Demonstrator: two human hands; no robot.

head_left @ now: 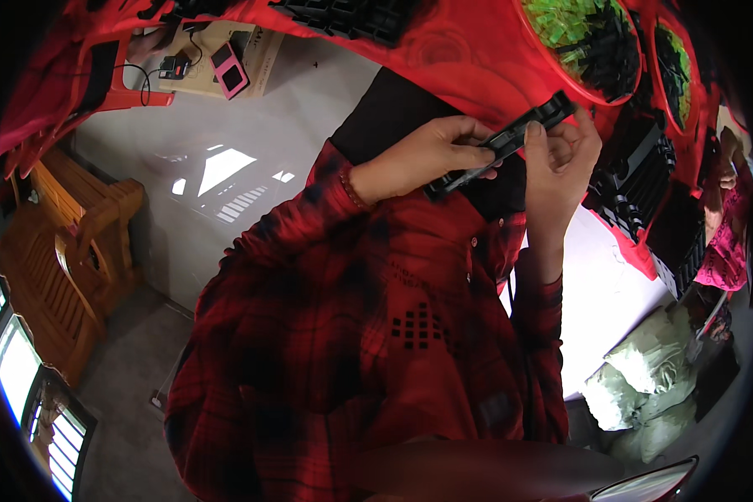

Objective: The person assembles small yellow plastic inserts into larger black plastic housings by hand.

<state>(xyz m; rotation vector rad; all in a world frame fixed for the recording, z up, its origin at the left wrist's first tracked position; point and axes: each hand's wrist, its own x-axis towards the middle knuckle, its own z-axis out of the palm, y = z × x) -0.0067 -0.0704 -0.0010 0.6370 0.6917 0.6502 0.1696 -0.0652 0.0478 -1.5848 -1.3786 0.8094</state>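
I hold a long, narrow black plastic piece (510, 140) with both hands, tilted so its far end points up to the right. My left hand (445, 155) grips the lower part between thumb and fingers. Near the upper end, my right hand (562, 159) presses its thumb on the piece, with its fingers curled behind. Just beyond my hands lies a red cloth-covered table (468, 58). On it stands a red-rimmed bowl (612, 103) of yellow-green translucent bits and small black parts.
A second red-rimmed bowl (658, 84) stands farther right. Black slotted parts (636, 180) are heaped beside my right hand, and more black parts (343, 18) lie at the top. Pale sacks (648, 376) sit lower right. At left are a wooden chair (58, 259) and a pink device (231, 75).
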